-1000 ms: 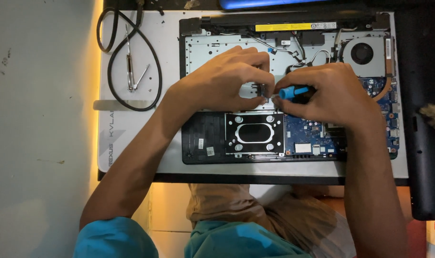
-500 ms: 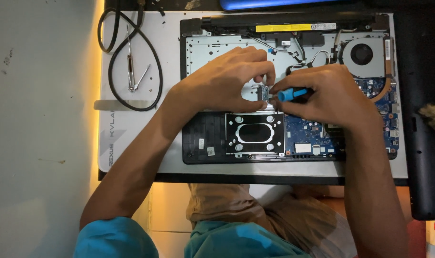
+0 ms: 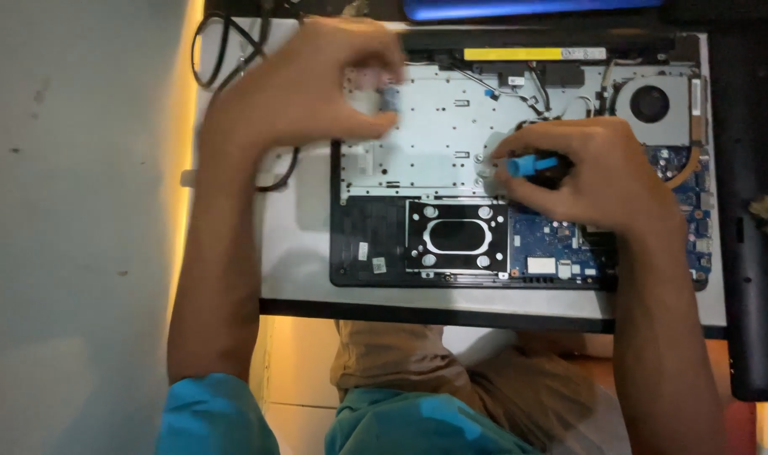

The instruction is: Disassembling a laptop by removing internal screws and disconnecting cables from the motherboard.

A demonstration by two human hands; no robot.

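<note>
A white desk is seen from above, and most of its surface is taken up by an opened laptop base, laid flat with its cover off so that the inside is exposed. The upper left part of the base is covered by a pale metal plate, below which a black touchpad bracket with a rounded opening is set. To the right of that bracket a blue circuit board is exposed, and in the upper right corner a round cooling fan is mounted. A yellow strip is laid along the top edge of the base. A coil of black cable is left on the desk at the upper left, partly hidden behind the left forearm. The left hand is raised over the upper left corner of the base, blurred, with thumb and fingertips pinched together on a small dark part; what that part is cannot be told. The right hand is closed around a screwdriver with a blue handle, which is held low over the middle of the base, its tip pointed left toward the right edge of the metal plate; whether the tip is touching cannot be told. The two hands are held well apart.
</note>
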